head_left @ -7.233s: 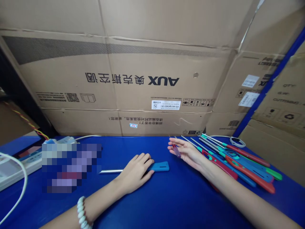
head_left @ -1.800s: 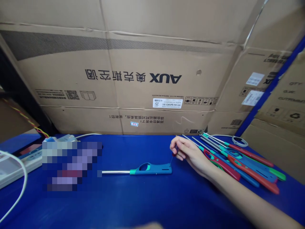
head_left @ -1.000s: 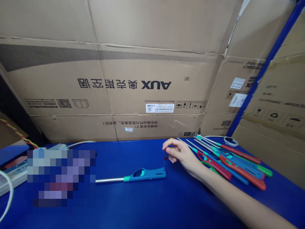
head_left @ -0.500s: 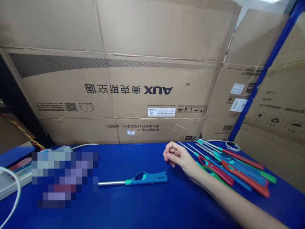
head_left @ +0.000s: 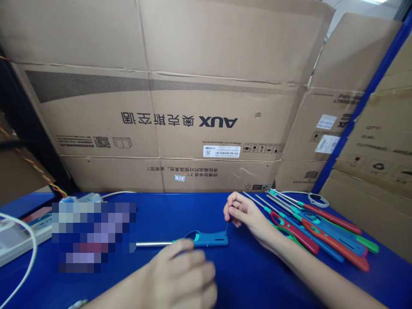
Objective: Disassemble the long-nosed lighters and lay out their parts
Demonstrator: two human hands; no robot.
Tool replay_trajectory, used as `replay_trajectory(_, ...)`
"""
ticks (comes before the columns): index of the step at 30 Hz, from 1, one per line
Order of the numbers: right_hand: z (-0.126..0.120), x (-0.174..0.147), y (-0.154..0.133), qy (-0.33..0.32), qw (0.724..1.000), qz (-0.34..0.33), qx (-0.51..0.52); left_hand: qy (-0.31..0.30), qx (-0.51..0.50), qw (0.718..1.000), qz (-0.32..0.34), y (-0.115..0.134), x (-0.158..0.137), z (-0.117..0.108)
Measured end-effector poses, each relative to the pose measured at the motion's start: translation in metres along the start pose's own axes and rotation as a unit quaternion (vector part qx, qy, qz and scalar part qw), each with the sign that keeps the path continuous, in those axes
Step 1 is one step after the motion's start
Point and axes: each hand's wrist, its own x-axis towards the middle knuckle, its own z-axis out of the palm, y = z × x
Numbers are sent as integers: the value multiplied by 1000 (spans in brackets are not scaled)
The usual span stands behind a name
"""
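A blue long-nosed gas lighter [head_left: 210, 239] lies on the blue table, its metal tube pointing left. My right hand [head_left: 241, 210] is closed in a pinch on a small screwdriver [head_left: 227, 228]; its thin shaft points down to the right end of the lighter's handle. The screwdriver's grip is mostly hidden by my fingers. In front of the lighter, my left hand [head_left: 183, 274] is over the table and covers part of the lighter's trigger area. Its fingers look curled but are smeared by motion, so I cannot see whether they hold anything.
Several red, blue, green and orange lighters [head_left: 334, 231] lie in a pile on the right. Behind them is a white coiled band [head_left: 318, 199]. A white power strip [head_left: 19, 249] with cables is on the left, beside a pixelated patch. Cardboard [head_left: 180, 98] walls the back.
My left hand has come into view from the bottom, in front of the lighter. My right hand keeps the screwdriver at the lighter's end. The view has shifted slightly.
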Motion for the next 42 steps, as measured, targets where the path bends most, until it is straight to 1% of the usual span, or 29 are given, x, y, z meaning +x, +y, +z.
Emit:
replay_trajectory(1,0,0,0,2,1000,0,-8,-23,16,999,41,-7,16,0)
replay_trajectory(2,-1,0,0,6,1000,-1,-18,-29,41,998,32,-14,29,1)
replay_trajectory(3,-1,0,0,9,1000,-1,-28,-42,56,998,-1,-21,39,4)
replay_trajectory(5,-1,-1,0,14,999,2,-32,-59,73,995,-40,-31,48,12)
replay_trajectory(8,1,-1,-1,20,1000,3,2,-95,51,992,-67,-41,43,25)
replay_trajectory(11,1,-1,0,24,1000,-7,15,-116,19,990,-81,-44,36,30)
replay_trajectory(14,0,-1,0,25,999,-6,-18,-112,11,990,-86,-44,36,29)
replay_trajectory(17,-1,0,1,46,998,0,-54,-105,4,991,-86,-44,38,29)
replay_trajectory(24,-1,1,3,51,998,-5,34,-120,-1,988,-96,-45,37,31)
replay_trajectory(32,-1,0,1,30,999,15,0,-117,-3,988,-96,-45,38,31)
replay_trajectory(35,2,0,-1,22,999,21,16,-123,-2,988,-98,-45,38,31)
replay_trajectory(39,4,-1,-1,9,999,-5,43,-124,-2,987,-98,-46,37,32)
replay_trajectory(42,3,0,0,10,999,-2,31,-123,-5,987,-99,-47,37,33)
